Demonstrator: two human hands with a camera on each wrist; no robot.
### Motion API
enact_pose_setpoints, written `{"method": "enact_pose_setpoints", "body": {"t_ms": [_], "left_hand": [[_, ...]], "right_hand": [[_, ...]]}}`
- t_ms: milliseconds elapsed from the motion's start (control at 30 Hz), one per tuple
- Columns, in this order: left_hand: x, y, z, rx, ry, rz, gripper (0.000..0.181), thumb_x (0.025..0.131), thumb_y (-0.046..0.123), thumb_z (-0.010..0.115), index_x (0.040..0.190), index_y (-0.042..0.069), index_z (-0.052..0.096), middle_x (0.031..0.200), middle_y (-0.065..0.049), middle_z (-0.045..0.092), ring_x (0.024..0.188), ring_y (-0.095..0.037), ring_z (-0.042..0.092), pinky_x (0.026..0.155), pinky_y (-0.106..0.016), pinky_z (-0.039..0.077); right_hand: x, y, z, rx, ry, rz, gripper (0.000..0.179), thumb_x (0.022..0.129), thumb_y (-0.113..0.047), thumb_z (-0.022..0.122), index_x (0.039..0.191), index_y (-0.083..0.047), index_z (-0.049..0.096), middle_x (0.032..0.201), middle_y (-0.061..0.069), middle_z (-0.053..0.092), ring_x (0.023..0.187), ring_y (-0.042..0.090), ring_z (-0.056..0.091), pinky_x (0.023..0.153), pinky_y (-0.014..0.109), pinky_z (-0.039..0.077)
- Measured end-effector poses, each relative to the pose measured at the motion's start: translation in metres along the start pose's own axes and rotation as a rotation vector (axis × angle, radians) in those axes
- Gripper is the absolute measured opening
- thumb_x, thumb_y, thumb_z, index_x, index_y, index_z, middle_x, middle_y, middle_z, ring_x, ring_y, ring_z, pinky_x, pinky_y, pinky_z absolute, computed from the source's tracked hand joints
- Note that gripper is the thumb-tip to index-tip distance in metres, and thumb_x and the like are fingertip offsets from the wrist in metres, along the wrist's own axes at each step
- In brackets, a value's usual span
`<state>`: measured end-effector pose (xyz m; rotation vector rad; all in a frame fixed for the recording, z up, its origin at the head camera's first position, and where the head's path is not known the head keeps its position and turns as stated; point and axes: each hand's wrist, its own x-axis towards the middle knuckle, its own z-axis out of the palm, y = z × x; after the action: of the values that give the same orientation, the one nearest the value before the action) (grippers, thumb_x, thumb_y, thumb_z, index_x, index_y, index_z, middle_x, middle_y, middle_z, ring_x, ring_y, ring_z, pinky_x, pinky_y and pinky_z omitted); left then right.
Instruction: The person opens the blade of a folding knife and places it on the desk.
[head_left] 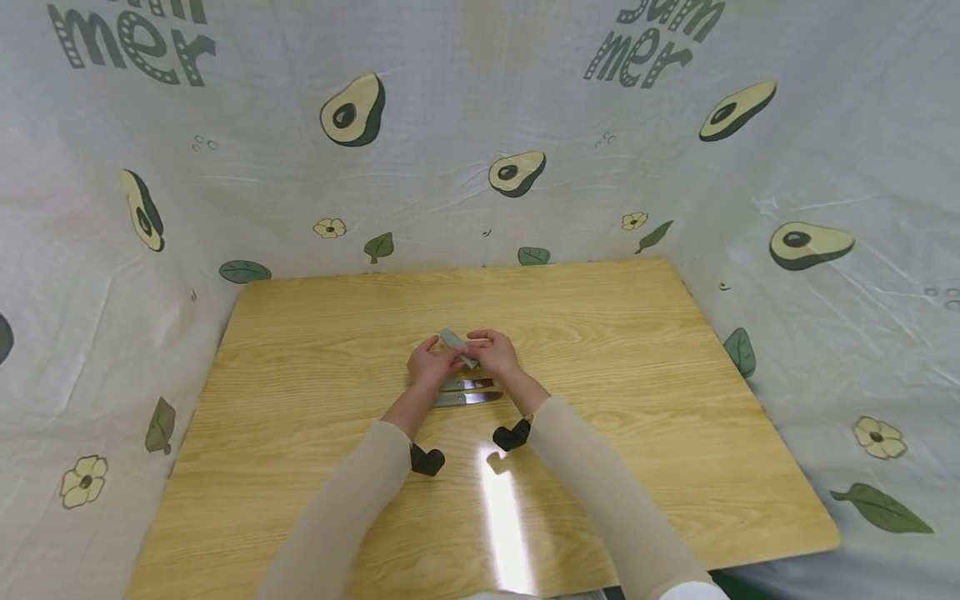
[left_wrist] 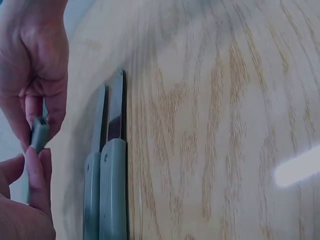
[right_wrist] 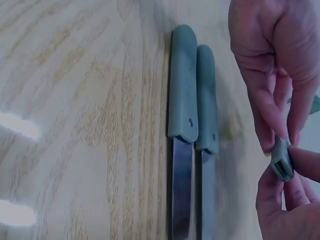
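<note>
A slim grey-green piece (head_left: pixel 453 338) with a slotted end is held between both hands over the table. My left hand (head_left: pixel 429 365) pinches it with thumb and fingers. My right hand (head_left: pixel 495 354) also pinches it, close to the left fingertips. In the right wrist view the open slot of the grey-green piece (right_wrist: pixel 283 165) faces the camera; fingers cover much of the rest. Just below the hands lie two knives side by side, the near knife (head_left: pixel 453 400) and the far knife (head_left: pixel 474 384). Their grey-green handles point left and their blades right.
The wooden table (head_left: pixel 315 417) has a bright glare streak (head_left: pixel 506 517) near its front edge. A patterned cloth (head_left: pixel 442 200) with avocados and leaves hangs behind and at both sides. Dark heart-shaped pieces (head_left: pixel 427 461) sit at the wrists.
</note>
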<state>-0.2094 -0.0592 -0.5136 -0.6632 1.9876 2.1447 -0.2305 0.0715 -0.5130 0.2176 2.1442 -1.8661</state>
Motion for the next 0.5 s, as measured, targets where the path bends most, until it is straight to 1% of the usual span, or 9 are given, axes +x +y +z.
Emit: {"method": "enact_pose_setpoints", "body": {"t_ms": [100, 267, 400, 500], "left_hand": [[-0.002, 0.0, -0.005, 0.005, 0.001, 0.013, 0.063, 0.092, 0.014, 0.066, 0.148, 0.006, 0.038, 0.106, -0.022, 0.066, 0.068, -0.013, 0.071, 0.077, -0.032, 0.062], [-0.007, 0.001, -0.013, -0.002, -0.03, 0.04, 0.055, 0.097, 0.02, 0.06, 0.146, 0.007, 0.04, 0.104, -0.02, 0.063, 0.062, -0.011, 0.069, 0.068, -0.027, 0.062], [-0.011, 0.0, -0.016, -0.046, -0.051, 0.07, 0.05, 0.097, 0.02, 0.06, 0.142, 0.006, 0.042, 0.097, -0.015, 0.06, 0.061, -0.01, 0.068, 0.066, -0.024, 0.062], [-0.014, -0.001, -0.017, -0.088, -0.049, 0.095, 0.047, 0.097, 0.017, 0.059, 0.139, 0.005, 0.043, 0.095, -0.014, 0.059, 0.062, -0.011, 0.068, 0.066, -0.025, 0.062]], "right_hand": [[-0.005, -0.003, -0.001, 0.005, -0.053, -0.033, 0.037, 0.089, -0.002, 0.066, 0.125, 0.003, 0.058, 0.117, 0.022, 0.067, 0.099, 0.023, 0.068, 0.071, 0.021, 0.058], [-0.015, -0.011, -0.004, -0.005, -0.148, -0.043, 0.036, 0.091, -0.001, 0.064, 0.126, 0.002, 0.057, 0.118, 0.022, 0.067, 0.093, 0.016, 0.068, 0.07, 0.019, 0.055], [-0.018, -0.015, -0.006, 0.005, -0.198, -0.041, 0.037, 0.092, -0.003, 0.063, 0.128, 0.003, 0.055, 0.119, 0.021, 0.067, 0.091, 0.014, 0.067, 0.071, 0.02, 0.056], [-0.019, -0.016, -0.007, 0.014, -0.215, -0.032, 0.039, 0.092, -0.004, 0.063, 0.13, 0.003, 0.055, 0.119, 0.02, 0.067, 0.088, 0.011, 0.066, 0.072, 0.023, 0.057]]}}
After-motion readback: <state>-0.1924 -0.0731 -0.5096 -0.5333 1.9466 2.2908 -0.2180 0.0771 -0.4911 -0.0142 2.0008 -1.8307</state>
